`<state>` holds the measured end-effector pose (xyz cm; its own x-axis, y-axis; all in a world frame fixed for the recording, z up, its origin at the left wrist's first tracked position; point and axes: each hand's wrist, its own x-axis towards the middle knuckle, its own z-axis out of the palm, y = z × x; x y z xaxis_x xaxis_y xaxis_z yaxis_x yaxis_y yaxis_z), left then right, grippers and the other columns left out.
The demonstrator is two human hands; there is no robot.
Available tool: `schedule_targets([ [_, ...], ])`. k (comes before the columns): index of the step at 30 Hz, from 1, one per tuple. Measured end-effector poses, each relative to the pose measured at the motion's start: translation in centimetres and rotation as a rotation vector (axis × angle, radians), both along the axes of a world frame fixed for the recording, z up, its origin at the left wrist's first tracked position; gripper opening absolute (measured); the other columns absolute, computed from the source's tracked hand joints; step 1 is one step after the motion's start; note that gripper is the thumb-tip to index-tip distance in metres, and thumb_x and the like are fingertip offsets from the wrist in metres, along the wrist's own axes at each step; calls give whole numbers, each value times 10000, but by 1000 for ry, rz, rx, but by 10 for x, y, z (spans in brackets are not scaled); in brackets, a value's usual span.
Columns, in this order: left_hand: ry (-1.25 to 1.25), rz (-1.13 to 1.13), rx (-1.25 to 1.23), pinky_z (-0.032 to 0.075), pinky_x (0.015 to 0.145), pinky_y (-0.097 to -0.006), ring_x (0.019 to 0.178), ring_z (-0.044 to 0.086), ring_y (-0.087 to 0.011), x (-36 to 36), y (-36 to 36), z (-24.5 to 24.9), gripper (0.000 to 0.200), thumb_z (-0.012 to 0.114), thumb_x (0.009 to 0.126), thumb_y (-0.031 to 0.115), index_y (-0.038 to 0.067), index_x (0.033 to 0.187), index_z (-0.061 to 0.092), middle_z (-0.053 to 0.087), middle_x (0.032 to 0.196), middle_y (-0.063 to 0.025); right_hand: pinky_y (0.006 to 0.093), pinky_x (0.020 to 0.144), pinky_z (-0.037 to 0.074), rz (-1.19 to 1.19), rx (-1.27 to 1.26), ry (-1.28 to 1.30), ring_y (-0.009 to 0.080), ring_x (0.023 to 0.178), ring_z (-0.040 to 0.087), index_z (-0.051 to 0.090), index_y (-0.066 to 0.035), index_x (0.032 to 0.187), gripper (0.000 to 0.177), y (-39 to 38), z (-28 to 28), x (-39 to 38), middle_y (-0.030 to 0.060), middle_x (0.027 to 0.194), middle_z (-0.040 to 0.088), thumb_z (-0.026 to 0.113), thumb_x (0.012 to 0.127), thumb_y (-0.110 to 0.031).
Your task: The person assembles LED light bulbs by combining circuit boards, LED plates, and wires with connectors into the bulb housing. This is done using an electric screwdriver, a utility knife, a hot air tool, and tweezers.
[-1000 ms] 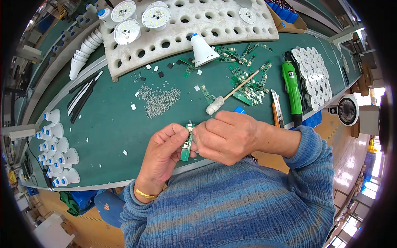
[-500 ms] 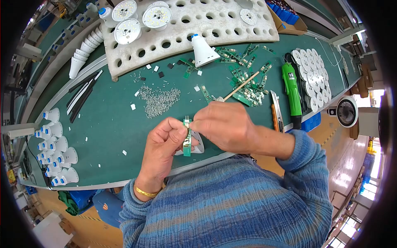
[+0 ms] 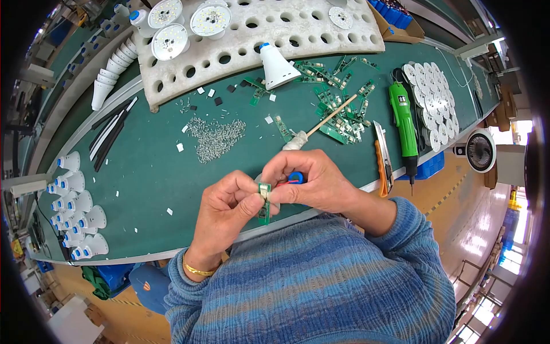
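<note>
Near the bench's front edge, my left hand [image 3: 229, 203] pinches a small green circuit board [image 3: 264, 212] that stands upright between thumb and fingers. My right hand [image 3: 312, 180] touches the board's upper right side with its thumb and fingertips. A blue round part [image 3: 295, 178] with a red wire sits in the curl of my right hand. Just beyond the fingers lies a wooden stick [image 3: 332, 117] with a whitish wrapped end. A heap of green boards [image 3: 344, 117] is spread behind it, and a pile of tiny metallic parts [image 3: 215, 139] is at the left.
A pale board with holes [image 3: 252, 34] holds white lamp parts at the back. White cones [image 3: 86, 218] are at the left. On the right are an orange cutter [image 3: 382, 163], a green screwdriver [image 3: 404, 123] and white discs [image 3: 432, 103]. A white housing [image 3: 277, 67] stands behind.
The blue part with the red wire now shows in my right hand. Both hands hold the green board slightly lower, and the wrapped end of the stick has come into view.
</note>
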<state>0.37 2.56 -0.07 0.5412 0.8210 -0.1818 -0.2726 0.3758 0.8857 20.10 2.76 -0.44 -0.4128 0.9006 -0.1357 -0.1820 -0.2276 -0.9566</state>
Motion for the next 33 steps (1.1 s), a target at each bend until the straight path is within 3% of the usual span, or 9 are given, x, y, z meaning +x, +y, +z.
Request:
schedule_targets([
  [17,86,-43,23,514,671,-248,757,636,-128,2,0,6,75,595,906,54,-2,871,559,656,834,-94,212,603,444,92,115,-40,62,703,597,552,-20,895,131,-3,9,4,28,769,628,663,844,-68],
  [23,61,52,-20,530,697,-260,780,649,-143,7,-2,5,107,600,911,91,-1,878,558,652,842,-89,218,623,471,15,-11,24,89,710,616,600,2,934,167,-2,8,2,42,790,639,690,846,-108],
  [33,42,62,-17,540,720,-276,795,659,-156,6,0,1,132,586,925,128,2,901,555,653,866,-87,221,626,479,-36,73,-59,66,714,613,627,3,986,152,-2,11,1,33,790,662,646,853,-67],
])
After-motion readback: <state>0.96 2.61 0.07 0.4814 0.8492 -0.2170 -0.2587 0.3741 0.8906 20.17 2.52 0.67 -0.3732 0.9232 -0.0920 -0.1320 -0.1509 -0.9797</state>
